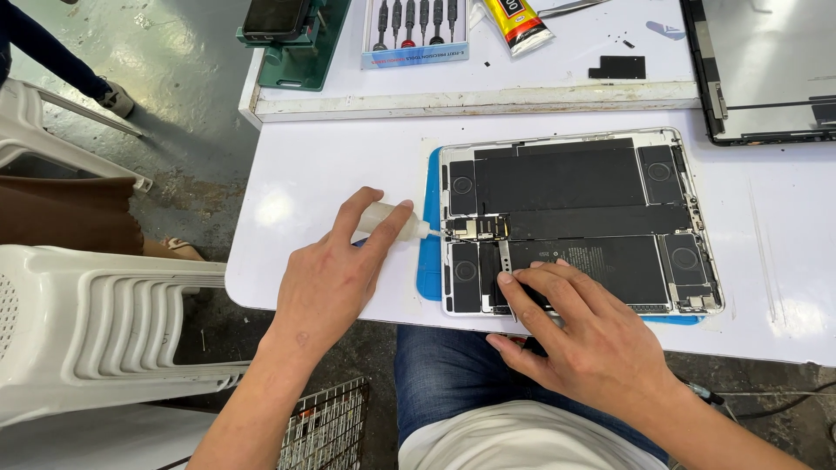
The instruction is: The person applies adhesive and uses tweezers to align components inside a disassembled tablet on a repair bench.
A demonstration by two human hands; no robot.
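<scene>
Squeezing a small translucent dropper bottle, the left hand has its thumb and fingers curled around the soft body, with the nozzle laid level and its tip at the cluster of connectors on the left side of the opened tablet. The right hand lies over the tablet's near edge, fingers loosely spread and curved, and their tips press a thin metal pry tool whose blade runs up toward those same connectors. The tablet rests screen-off on a blue mat on the white table, its black battery cells exposed.

The main hazard, as I judge it, is too much liquid: a firm squeeze could flood the connectors and run under the battery or into the round speaker modules. The metal tool is the second worry; if the fingertips slip, its edge could gouge a battery cell, tear a flex cable or bridge contacts. The bottle's tip could also nudge the small connectors if the left hand drifts. The tablet sits close to the table's near edge, so a hard push from the right hand could shove it off the mat. Farther back lie a detached screen panel, a screwdriver set and a glue tube, well apart from both hands.
</scene>
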